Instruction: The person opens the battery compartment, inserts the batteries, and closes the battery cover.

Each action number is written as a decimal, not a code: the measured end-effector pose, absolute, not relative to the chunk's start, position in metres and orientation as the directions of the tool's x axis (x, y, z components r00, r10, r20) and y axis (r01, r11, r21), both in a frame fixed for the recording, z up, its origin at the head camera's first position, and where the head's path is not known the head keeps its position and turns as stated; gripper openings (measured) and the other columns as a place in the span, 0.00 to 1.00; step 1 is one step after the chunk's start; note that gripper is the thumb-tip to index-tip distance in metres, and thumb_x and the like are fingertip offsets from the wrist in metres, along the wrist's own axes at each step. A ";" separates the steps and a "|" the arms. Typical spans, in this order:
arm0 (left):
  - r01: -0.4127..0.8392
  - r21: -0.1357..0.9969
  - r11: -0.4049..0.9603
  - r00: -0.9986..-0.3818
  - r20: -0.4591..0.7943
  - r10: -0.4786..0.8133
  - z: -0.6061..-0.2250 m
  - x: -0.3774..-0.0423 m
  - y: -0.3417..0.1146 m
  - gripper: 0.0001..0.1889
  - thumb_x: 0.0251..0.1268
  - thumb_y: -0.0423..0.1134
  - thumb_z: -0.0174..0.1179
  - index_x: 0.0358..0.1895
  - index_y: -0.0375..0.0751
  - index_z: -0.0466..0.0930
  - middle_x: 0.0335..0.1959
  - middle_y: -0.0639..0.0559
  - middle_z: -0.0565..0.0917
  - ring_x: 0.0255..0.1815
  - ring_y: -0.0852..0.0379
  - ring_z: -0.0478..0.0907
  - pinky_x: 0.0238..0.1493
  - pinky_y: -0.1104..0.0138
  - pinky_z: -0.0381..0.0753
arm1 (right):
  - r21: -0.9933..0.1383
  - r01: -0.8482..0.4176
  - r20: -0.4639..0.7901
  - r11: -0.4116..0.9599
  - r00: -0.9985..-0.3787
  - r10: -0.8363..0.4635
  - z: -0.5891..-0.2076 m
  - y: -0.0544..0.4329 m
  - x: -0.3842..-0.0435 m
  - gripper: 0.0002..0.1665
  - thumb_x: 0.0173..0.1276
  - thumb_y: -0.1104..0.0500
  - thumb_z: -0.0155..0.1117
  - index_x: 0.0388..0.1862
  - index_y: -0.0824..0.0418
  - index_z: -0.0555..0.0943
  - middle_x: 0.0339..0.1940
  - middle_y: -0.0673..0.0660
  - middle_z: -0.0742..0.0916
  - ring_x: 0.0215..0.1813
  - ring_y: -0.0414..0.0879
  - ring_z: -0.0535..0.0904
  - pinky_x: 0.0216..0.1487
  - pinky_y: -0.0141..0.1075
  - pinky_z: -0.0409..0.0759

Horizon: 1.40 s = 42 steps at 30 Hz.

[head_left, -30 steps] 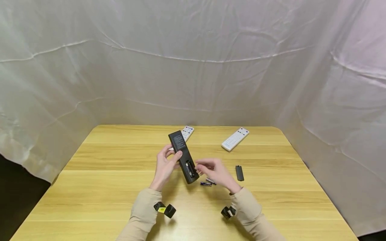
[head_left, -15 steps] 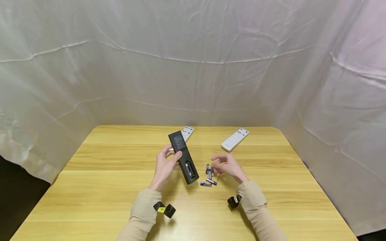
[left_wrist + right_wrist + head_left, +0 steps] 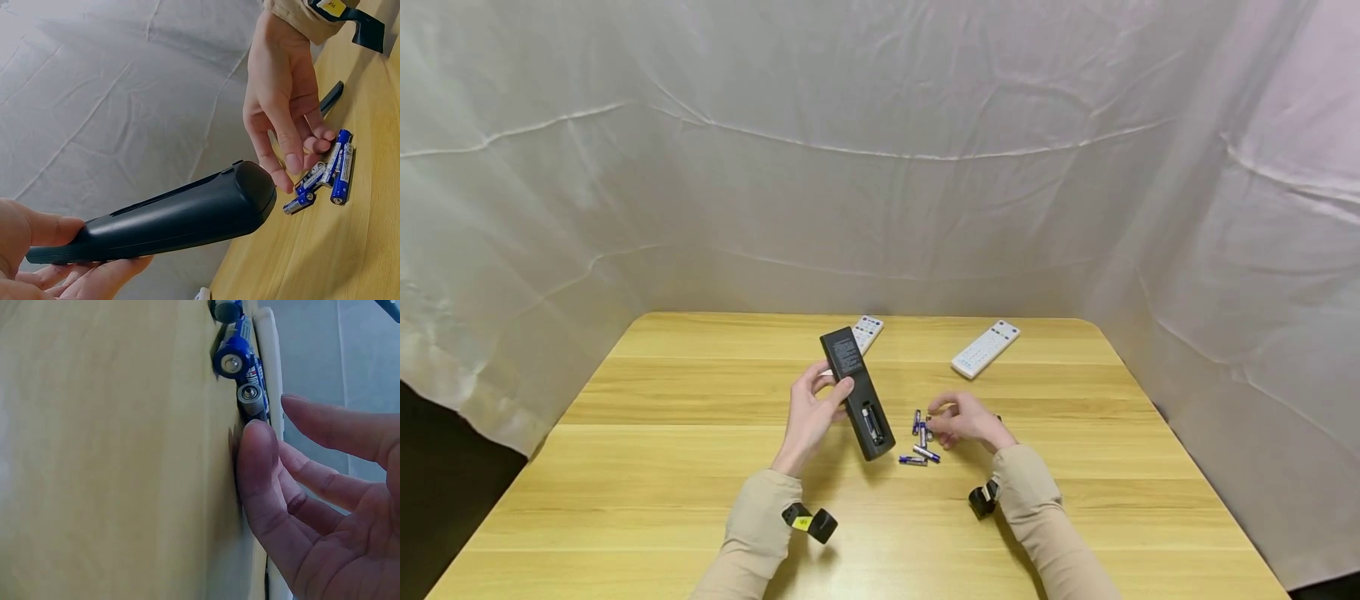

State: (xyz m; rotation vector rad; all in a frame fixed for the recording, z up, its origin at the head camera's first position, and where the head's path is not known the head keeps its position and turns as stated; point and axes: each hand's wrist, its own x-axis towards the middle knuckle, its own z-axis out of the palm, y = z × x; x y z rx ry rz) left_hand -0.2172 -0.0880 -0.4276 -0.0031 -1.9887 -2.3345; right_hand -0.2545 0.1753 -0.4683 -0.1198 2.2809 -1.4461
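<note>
My left hand (image 3: 811, 417) grips a black remote control (image 3: 853, 375) in the head view, thumb on its back and fingers underneath. Its battery compartment is uncovered and one battery (image 3: 871, 423) shows inside. Several loose blue-and-silver batteries (image 3: 927, 452) lie in a small pile on the table to the right of the remote. Over the pile's right side hovers my right hand (image 3: 966, 421), its thumb and forefinger apart beside a battery (image 3: 251, 400) in the right wrist view. Nothing is visibly pinched between them. The left wrist view shows the remote's closed side (image 3: 181, 215).
Two white remotes lie toward the back, one (image 3: 869, 330) partly behind the black remote, the other (image 3: 985, 348) to the right. A black battery cover (image 3: 332, 97) lies beyond my right hand, mostly hidden in the head view. Pale cloth (image 3: 880, 208) surrounds the wooden table (image 3: 662, 467).
My right hand has drawn away from the remote's compartment, moving right to the loose batteries, and has shifted slightly among them since. My left hand and the remote have stayed nearly still.
</note>
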 end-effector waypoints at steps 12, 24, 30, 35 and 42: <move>0.056 0.986 -0.159 -0.997 0.048 -0.055 -0.428 -0.217 -0.087 0.22 0.68 0.26 0.59 0.65 0.29 0.71 0.36 0.50 0.79 0.29 0.60 0.85 0.40 0.56 0.92 | -0.859 0.167 -0.331 0.484 -0.902 -0.276 -0.470 0.173 -0.257 0.23 0.67 0.67 0.66 0.59 0.74 0.74 0.33 0.60 0.86 0.27 0.43 0.80 0.30 0.34 0.88; 0.051 0.986 -0.157 -0.998 0.043 -0.053 -0.427 -0.216 -0.087 0.22 0.68 0.26 0.59 0.65 0.30 0.71 0.37 0.49 0.79 0.30 0.59 0.85 0.41 0.55 0.92 | -0.833 0.183 -0.347 0.522 -0.908 -0.235 -0.473 0.170 -0.259 0.16 0.68 0.68 0.64 0.53 0.71 0.77 0.28 0.56 0.83 0.24 0.43 0.78 0.27 0.32 0.86; 0.043 0.985 -0.169 -0.998 0.034 -0.055 -0.427 -0.216 -0.087 0.22 0.68 0.26 0.59 0.65 0.30 0.71 0.36 0.49 0.79 0.29 0.59 0.85 0.41 0.54 0.92 | -0.832 0.186 -0.351 0.523 -0.907 -0.234 -0.471 0.168 -0.258 0.14 0.67 0.69 0.64 0.51 0.71 0.77 0.27 0.57 0.83 0.24 0.43 0.78 0.26 0.31 0.85; 0.046 0.984 -0.172 -0.998 0.037 -0.056 -0.427 -0.216 -0.087 0.22 0.68 0.26 0.59 0.64 0.28 0.71 0.35 0.50 0.79 0.29 0.60 0.85 0.39 0.55 0.92 | -0.808 0.148 -0.324 0.570 -0.921 -0.219 -0.470 0.167 -0.257 0.12 0.66 0.69 0.65 0.48 0.70 0.79 0.27 0.58 0.85 0.24 0.43 0.79 0.28 0.33 0.86; 0.039 0.986 -0.165 -0.998 0.030 -0.056 -0.427 -0.216 -0.087 0.22 0.69 0.26 0.59 0.65 0.30 0.71 0.36 0.50 0.79 0.30 0.60 0.85 0.40 0.57 0.92 | -0.738 0.081 -0.268 0.670 -0.946 -0.181 -0.471 0.164 -0.254 0.06 0.64 0.68 0.66 0.39 0.65 0.80 0.23 0.58 0.87 0.21 0.44 0.81 0.26 0.35 0.86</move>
